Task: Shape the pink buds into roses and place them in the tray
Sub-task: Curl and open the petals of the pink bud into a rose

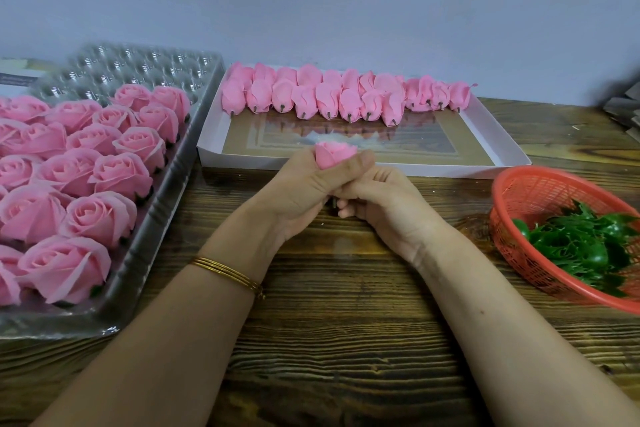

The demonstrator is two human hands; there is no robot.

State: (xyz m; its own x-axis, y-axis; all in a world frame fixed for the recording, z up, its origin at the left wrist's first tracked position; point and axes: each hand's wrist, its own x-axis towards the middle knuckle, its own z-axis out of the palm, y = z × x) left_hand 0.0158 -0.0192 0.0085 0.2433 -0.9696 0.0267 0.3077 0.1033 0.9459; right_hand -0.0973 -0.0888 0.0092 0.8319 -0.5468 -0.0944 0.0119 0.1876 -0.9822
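centrally, just above the wooden tabletop (346, 340), both hands meet around one pink bud (334, 154). the left hand (304, 191) wraps the bud's lower half, with the thumb laid across its near side and the petals' top showing above the fist. the right hand (384, 204) is pressed against the left from the right, its fingers curled in tight at the bud's base, where a short dark stem (334, 203) pokes out below. how exactly those fingers grip the stem is hidden. a thin gold bangle (228, 274) circles the left wrist.

along the tabletop's left edge lies a clear plastic tray (166, 215). its near and middle pockets are filled with open pink roses (100, 218) in rows, and its far pockets are bare. at the far edge, just right of the tray, sits a shallow white box (498, 139). a row of closed pink buds (329, 97) lies packed along its far wall, stem ends pointing toward the person, and the held bud is just over the box's near wall. at the right edge stands a red mesh basket (519, 191), tilted, with green leafy pieces (581, 246) heaped in its near part. a plain pale wall rises behind the tabletop.
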